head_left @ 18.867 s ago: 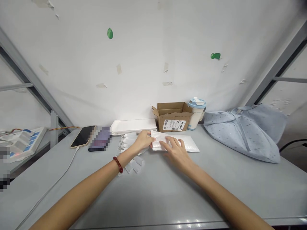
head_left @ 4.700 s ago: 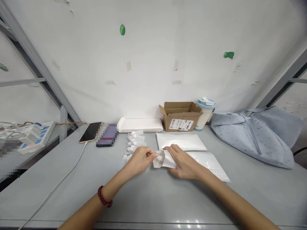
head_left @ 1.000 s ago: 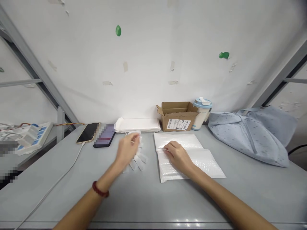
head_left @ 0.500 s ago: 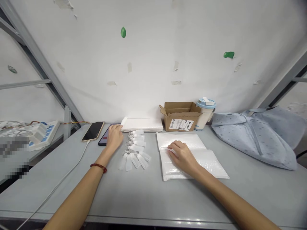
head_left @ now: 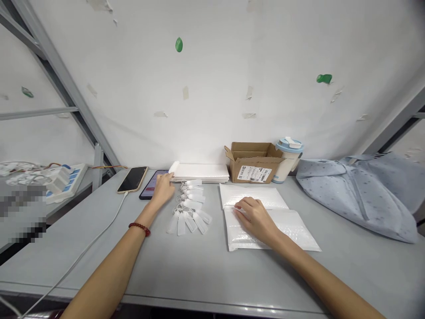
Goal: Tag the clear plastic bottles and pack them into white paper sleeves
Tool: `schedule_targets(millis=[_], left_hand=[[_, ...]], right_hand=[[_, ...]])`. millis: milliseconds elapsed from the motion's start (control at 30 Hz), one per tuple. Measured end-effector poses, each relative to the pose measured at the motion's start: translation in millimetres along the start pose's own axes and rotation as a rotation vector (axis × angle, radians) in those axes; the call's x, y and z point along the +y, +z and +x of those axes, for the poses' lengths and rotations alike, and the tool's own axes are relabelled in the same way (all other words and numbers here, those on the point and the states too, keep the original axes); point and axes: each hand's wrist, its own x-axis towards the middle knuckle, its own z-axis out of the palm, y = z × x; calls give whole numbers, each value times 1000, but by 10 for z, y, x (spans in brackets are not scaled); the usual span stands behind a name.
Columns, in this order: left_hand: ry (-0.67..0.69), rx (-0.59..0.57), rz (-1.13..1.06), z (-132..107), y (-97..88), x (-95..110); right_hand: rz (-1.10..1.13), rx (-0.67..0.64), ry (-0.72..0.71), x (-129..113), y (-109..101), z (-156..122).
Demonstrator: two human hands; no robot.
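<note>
My right hand (head_left: pixel 257 221) lies on the front one of two white bubble mailers (head_left: pixel 292 228), thumb and bent fingers closed at its upper edge. The rear bubble mailer (head_left: pixel 262 195) lies flat, partly under the front one's top. My left hand (head_left: pixel 163 189) reaches across a dark phone (head_left: pixel 148 191) with a lit screen. One finger stretches to the left end of a stack of white mailers (head_left: pixel 202 172); the other fingertips are partly hidden. Between my hands lie several white plastic tags (head_left: pixel 191 212) with thin loops, fanned out on the grey table (head_left: pixel 186 274).
Behind the mailers stand an open cardboard box (head_left: pixel 254 168) and a blue-lidded cup (head_left: pixel 287 161). A pale blue patterned cloth bag (head_left: pixel 352 190) lies at right. A second phone (head_left: pixel 133 179) with a white cable (head_left: pixel 96 239) lies left. Power strips (head_left: pixel 66 181) sit beyond the table's left side.
The whole view has shifted slightly, so things appear a little farther right. My left index finger looks more stretched along the stack's end. The right hand keeps its place on the mailer.
</note>
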Motion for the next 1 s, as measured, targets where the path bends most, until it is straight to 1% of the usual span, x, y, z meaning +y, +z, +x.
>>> schedule_targets(millis=[100,233,333,400,467,533,600,667,733,800,900,1000], left_hand=[[-69,104,-13,31,-126,50],[-150,343,-132,15,-340,132],[-173,492,-221,-31,-503,207],[-148,537,-276,-67,-602,267],[-81,536,-329,-102,-683,332],[11,507,-354,-134,-739,401],[111,470,-346,-164,-766,472],[214,440,-335,-196,-766,548],[307,424,-341,-235,-751,633],[373,407,-359,-282,-727,726],[466,368,-401,-363,-685,866],[594,320,-442,-447,-638,985]], right_hand=[[-1,5,-2,3,-6,3],[6,1,-6,5,-28,7],[13,22,-23,-3,-50,7],[13,77,-45,-16,-64,6],[8,178,-73,-36,-82,6],[6,304,-105,-61,-107,7],[5,419,-151,-89,-140,6],[-9,501,-208,-117,-175,1],[-47,557,-258,-143,-204,-9],[-106,589,-286,-164,-224,-24],[-217,608,-307,-188,-237,-50],[-329,651,-307,-211,-247,-67]])
